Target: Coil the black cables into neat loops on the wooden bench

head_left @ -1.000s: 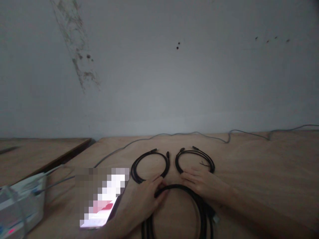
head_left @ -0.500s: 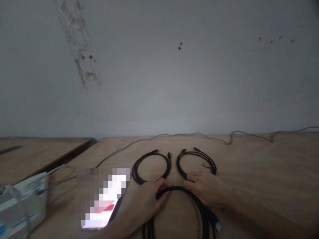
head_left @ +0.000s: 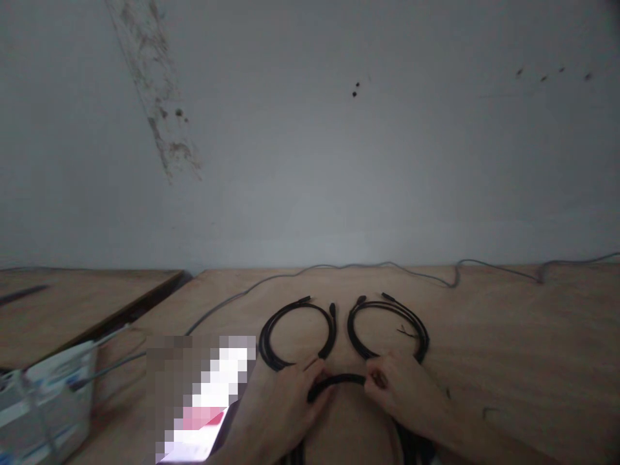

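My left hand [head_left: 296,395] is closed round the left of the top arc of a coiled black cable [head_left: 346,378]. My right hand [head_left: 404,391] pinches the same arc a little to the right, fingertips and thumb curled in. The lower part of this coil runs out of view at the bottom edge. Just beyond my left hand lies another black cable coil [head_left: 265,336], its two plug ends pointing away from me. A third black cable coil [head_left: 352,326] lies beyond my right hand, with a thin dark tie [head_left: 405,332] inside its loop.
A phone-like lit screen [head_left: 213,413], partly blurred out, lies left of my left forearm. Further left stands a white power strip [head_left: 58,394] with plugs in it. A thin grey cord [head_left: 271,277] crosses the wooden table [head_left: 523,342] along the wall [head_left: 310,161].
My right hand has closed on the near coil's arc, where its fingers were more stretched out over it. My left hand keeps its grip. The view has shifted slightly.
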The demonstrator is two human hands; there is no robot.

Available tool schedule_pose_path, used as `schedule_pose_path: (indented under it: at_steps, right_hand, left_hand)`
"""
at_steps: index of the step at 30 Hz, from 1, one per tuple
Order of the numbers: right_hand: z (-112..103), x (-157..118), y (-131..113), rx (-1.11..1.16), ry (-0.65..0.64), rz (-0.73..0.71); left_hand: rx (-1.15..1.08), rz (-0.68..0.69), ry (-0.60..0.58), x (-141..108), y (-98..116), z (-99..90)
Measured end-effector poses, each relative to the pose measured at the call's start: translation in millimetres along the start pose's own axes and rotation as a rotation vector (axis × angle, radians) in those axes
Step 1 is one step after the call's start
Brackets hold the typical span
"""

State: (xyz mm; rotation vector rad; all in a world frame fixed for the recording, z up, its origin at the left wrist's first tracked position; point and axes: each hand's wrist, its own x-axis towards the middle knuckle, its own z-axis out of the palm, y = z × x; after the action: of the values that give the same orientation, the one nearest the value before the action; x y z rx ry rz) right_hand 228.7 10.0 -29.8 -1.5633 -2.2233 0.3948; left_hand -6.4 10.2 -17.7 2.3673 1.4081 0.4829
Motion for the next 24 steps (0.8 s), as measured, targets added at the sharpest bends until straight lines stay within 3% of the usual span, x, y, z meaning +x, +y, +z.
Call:
schedule_pose_path:
  at_steps: [9, 16, 24]
  right_hand:
    - [-7.7, -5.2, -9.6, 0.301, 0.081, -0.209]
    - [1.3, -5.6, -6.0, 0.502, 0.113, -0.319]
    - [11.5, -1.5, 0.7, 0.636, 0.054, -0.214]
  left_hand:
    - [0.018, -0.003, 0.000, -1.0, 2.5, -1.8]
    - [0.007, 0.022, 0.027, -3.5, -6.2, 3.0]
    - [-0.007, 0.005, 0.010, -1.6, -5.9, 4.3]
